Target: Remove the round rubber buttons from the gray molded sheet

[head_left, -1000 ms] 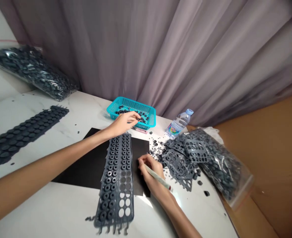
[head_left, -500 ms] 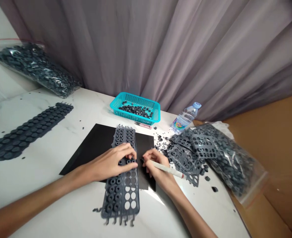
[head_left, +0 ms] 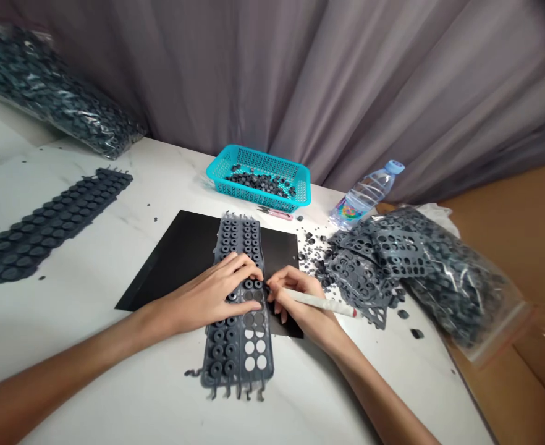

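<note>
A long dark grey rubber sheet [head_left: 239, 337] with rows of ring-shaped pieces lies lengthwise before me, partly over a black mat [head_left: 161, 259]. Several round holes at its near right end are without rings, and white table shows through some. My left hand [head_left: 221, 287] rests across the middle of the sheet, its thumb spread away from the bent fingers. Just right of the sheet's edge, my right hand [head_left: 303, 300] grips a pale pen-like tool [head_left: 321, 302] with a red end. The tool's tip is hidden by my fingers.
Behind the mat stand a turquoise basket [head_left: 258, 201] of small dark pieces and pink-handled snips [head_left: 279, 214]. To the right are a water bottle [head_left: 365, 194], punched sheets [head_left: 360, 275] and a filled plastic bag [head_left: 467, 290]. Another sheet [head_left: 54, 225] and bag [head_left: 54, 93] lie left.
The camera view has shifted, so things on the table appear higher and mostly further right. Both hands keep nearly the same place at the sheet, and the pen-like tool stays in my right hand.
</note>
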A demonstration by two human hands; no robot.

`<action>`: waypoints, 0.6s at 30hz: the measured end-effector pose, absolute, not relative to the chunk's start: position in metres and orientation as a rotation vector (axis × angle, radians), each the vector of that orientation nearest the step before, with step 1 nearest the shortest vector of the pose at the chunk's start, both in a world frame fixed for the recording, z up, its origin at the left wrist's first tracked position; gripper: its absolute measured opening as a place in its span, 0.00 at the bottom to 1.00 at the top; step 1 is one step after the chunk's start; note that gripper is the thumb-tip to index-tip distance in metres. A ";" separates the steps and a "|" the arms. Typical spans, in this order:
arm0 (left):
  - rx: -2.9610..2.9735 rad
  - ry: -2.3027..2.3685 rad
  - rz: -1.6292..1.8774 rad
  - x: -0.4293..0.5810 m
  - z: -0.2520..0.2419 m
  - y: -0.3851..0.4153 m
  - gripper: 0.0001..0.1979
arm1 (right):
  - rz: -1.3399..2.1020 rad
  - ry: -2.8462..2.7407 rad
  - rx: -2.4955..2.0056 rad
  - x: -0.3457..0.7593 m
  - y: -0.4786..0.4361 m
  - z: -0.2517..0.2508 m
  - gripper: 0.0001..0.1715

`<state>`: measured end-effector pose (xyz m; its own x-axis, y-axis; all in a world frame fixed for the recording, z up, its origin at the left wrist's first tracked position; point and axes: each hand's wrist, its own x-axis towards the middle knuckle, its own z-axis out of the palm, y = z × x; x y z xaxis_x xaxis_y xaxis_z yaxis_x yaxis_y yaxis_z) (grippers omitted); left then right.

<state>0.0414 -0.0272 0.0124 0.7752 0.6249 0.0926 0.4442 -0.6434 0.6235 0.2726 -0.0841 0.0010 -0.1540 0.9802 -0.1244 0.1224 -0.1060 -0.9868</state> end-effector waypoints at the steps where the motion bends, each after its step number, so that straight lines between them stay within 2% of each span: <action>1: 2.377 0.796 0.402 0.042 0.012 -0.027 0.16 | 1.364 -1.355 -1.304 0.273 -0.084 0.002 0.06; 18: 2.359 0.824 0.385 0.043 0.012 -0.027 0.15 | 1.334 -1.416 -1.378 0.270 -0.088 0.009 0.03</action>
